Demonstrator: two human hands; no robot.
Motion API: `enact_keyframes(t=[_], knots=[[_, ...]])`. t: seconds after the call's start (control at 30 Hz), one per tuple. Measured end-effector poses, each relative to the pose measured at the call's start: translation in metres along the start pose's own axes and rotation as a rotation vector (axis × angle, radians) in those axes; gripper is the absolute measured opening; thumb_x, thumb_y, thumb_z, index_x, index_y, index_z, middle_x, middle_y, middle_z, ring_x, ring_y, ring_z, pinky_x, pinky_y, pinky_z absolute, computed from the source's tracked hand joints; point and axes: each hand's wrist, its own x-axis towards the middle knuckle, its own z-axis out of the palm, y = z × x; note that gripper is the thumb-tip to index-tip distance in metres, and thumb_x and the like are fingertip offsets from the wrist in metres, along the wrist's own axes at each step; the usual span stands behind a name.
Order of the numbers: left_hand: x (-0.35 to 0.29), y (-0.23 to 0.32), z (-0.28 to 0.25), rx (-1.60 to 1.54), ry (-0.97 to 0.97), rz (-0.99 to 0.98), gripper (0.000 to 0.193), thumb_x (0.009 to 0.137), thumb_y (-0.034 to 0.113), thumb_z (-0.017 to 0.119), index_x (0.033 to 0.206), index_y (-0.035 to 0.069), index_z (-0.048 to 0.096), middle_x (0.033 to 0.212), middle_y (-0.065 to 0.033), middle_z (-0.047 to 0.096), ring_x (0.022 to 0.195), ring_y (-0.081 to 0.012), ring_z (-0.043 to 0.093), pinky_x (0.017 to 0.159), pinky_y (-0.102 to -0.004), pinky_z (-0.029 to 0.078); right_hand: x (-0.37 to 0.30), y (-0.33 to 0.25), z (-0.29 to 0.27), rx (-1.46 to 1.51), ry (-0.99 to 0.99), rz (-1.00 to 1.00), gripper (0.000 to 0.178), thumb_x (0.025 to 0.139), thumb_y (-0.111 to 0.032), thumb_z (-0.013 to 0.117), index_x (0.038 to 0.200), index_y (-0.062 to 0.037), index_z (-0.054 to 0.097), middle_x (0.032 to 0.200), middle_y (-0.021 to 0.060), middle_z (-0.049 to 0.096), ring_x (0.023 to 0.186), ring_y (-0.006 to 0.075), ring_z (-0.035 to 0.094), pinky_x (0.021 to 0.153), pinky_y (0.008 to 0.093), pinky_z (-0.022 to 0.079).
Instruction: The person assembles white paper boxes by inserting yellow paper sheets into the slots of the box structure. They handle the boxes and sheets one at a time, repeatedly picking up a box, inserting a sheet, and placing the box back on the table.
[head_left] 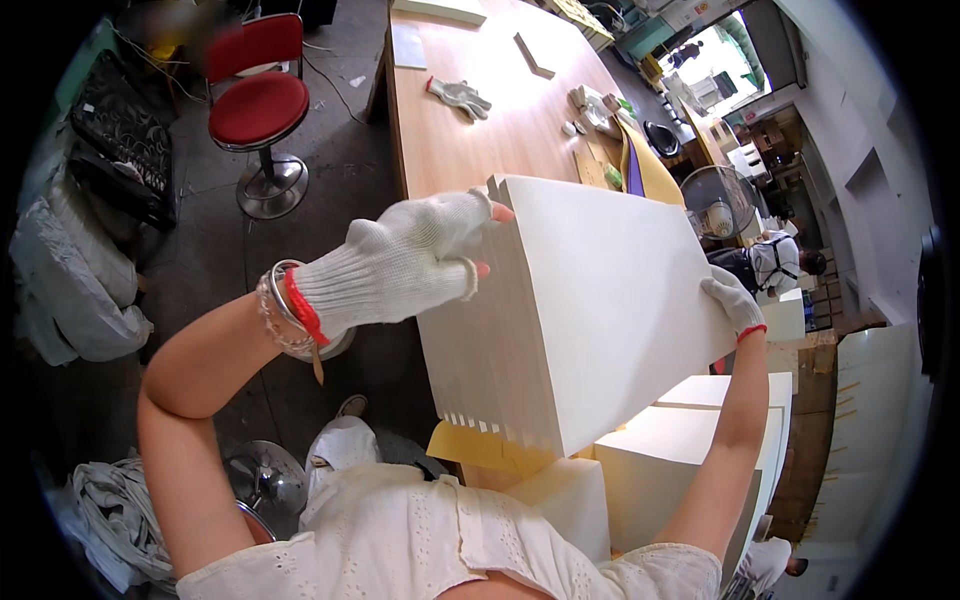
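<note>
A thick stack of flat white boards (615, 300), its layered edges showing on the left side, stands in front of me at the near end of the table. My left hand (415, 250), in a white knitted glove with bare fingertips, is at the stack's upper left edge. Its thumb and forefinger are apart, the forefinger tip reaching the top board's corner. At the right edge, my right hand (733, 298), gloved the same way, grips the stack with its fingers lying over the top face. Its thumb is hidden. Under the stack's near edge shows a yellow sheet (480, 447).
More white boards or boxes (655, 435) are stacked at the near right. A loose glove (460, 99) and a small angled piece (534, 55) lie on the wooden table (440, 150). Left stands a red swivel chair (260, 108). A fan (718, 205) and a person (775, 260) are at the right.
</note>
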Motion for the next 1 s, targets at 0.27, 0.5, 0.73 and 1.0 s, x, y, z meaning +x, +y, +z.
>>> enact_keyframes(t=[0.27, 0.5, 0.73, 1.0], knots=[[0.035, -0.065, 0.029, 0.453, 0.411, 0.597, 0.045, 0.059, 0.009, 0.086, 0.099, 0.005, 0.066, 0.107, -0.0107, 0.061, 0.102, -0.0266, 0.061, 0.080, -0.0342, 0.056, 0.006, -0.009, 0.001, 0.020, 0.007, 0.029, 0.050, 0.088, -0.028, 0.065, 0.129, -0.0004, 0.054, 0.111, 0.0032, 0.064, 0.096, 0.0101, 0.059, 0.086, 0.0248, 0.047], [0.056, -0.072, 0.028, 0.460, 0.572, 0.543, 0.052, 0.059, 0.020, 0.088, 0.105, 0.007, 0.066, 0.113, -0.0117, 0.061, 0.105, -0.0269, 0.059, 0.084, -0.0333, 0.055, 0.005, 0.005, 0.004, 0.061, -0.006, 0.014, 0.050, 0.088, -0.027, 0.065, 0.129, -0.0013, 0.054, 0.114, 0.0036, 0.063, 0.098, 0.0115, 0.059, 0.086, 0.0259, 0.047], [0.062, -0.073, 0.013, 0.545, 0.375, 0.473, 0.057, 0.061, 0.022, 0.087, 0.111, 0.008, 0.063, 0.113, -0.0102, 0.063, 0.109, -0.0239, 0.059, 0.087, -0.0361, 0.053, 0.002, 0.005, 0.012, 0.077, 0.053, 0.033, 0.048, 0.088, -0.024, 0.064, 0.129, -0.0019, 0.055, 0.114, 0.0037, 0.063, 0.100, 0.0129, 0.059, 0.089, 0.0267, 0.046], [0.014, -0.040, 0.044, 0.503, 0.400, 0.605, 0.062, 0.066, 0.033, 0.082, 0.118, 0.006, 0.061, 0.142, -0.0204, 0.040, 0.130, -0.0410, 0.039, 0.106, -0.0456, 0.039, 0.010, 0.038, -0.004, 0.198, -0.025, 0.019, 0.046, 0.089, -0.026, 0.065, 0.123, 0.0020, 0.057, 0.109, 0.0035, 0.063, 0.099, 0.0119, 0.057, 0.089, 0.0267, 0.045]])
